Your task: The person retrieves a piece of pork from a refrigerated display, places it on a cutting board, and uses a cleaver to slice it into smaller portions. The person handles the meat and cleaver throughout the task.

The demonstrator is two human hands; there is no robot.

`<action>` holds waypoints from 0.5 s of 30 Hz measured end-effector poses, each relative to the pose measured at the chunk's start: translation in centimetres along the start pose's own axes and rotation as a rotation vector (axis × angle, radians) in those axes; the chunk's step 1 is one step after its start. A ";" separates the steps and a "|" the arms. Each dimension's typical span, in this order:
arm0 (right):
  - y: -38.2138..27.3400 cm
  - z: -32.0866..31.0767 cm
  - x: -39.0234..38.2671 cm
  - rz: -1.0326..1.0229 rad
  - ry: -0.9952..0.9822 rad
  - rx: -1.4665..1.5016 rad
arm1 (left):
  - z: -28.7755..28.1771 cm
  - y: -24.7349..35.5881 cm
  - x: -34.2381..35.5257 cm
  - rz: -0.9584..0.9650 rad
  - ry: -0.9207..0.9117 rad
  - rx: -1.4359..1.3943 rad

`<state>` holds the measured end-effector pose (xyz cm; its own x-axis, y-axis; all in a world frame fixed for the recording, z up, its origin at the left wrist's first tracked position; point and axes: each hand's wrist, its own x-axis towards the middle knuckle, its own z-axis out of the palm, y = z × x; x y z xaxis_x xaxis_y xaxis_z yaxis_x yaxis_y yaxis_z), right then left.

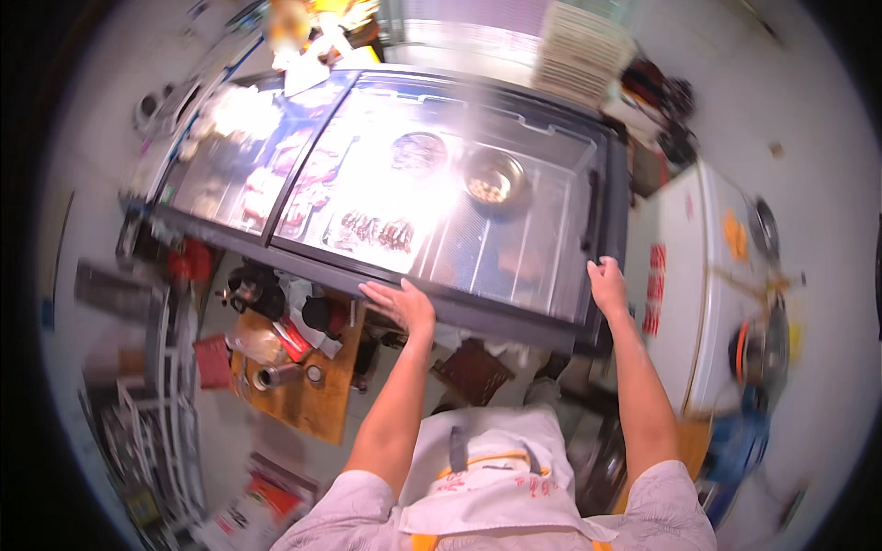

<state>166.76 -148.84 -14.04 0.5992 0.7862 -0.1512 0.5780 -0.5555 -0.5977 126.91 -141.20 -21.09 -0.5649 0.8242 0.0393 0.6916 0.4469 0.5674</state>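
Observation:
A display chiller [432, 294] with a dark frame and two sliding glass lids fills the upper middle. Beneath the glare on the glass are trays of raw meat [266, 193], a tray of dark items [367, 230] and a metal bowl [494, 179] with small pale pieces. My left hand [400, 303] lies on the front frame, fingers spread. At the front right corner, my right hand [608, 283] has its fingers curled on the frame, just below a long black handle [591, 207].
A white fridge [680, 239] stands to the right. Below left is a wooden table [322, 404] with bottles and packages. Metal racks [161, 413] line the far left. A stack of pale crates [574, 50] is behind the chiller. My white apron [487, 477] shows at the bottom.

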 end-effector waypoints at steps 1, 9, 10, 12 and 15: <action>0.3 0.3 3.6 -0.016 -0.025 -0.078 | 0.9 0.8 -0.5 -0.032 0.060 0.065; 4.3 -1.6 17.1 0.015 -0.507 -0.194 | 1.5 7.7 -2.6 -0.131 0.067 0.056; 2.8 -2.4 17.2 0.073 -0.569 -0.149 | 1.8 7.1 -2.9 -0.101 0.106 0.062; 2.8 -3.0 17.8 0.069 -0.642 -0.111 | 2.1 7.5 -3.3 -0.095 0.103 0.066; 0.0 -3.9 19.3 0.084 -0.743 -0.040 | 3.0 8.7 -3.5 -0.095 0.105 0.051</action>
<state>180.49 -134.72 -13.92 0.1184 0.7084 -0.6958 0.5746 -0.6203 -0.5338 136.26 -139.19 -18.77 -0.6712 0.7376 0.0742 0.6530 0.5408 0.5302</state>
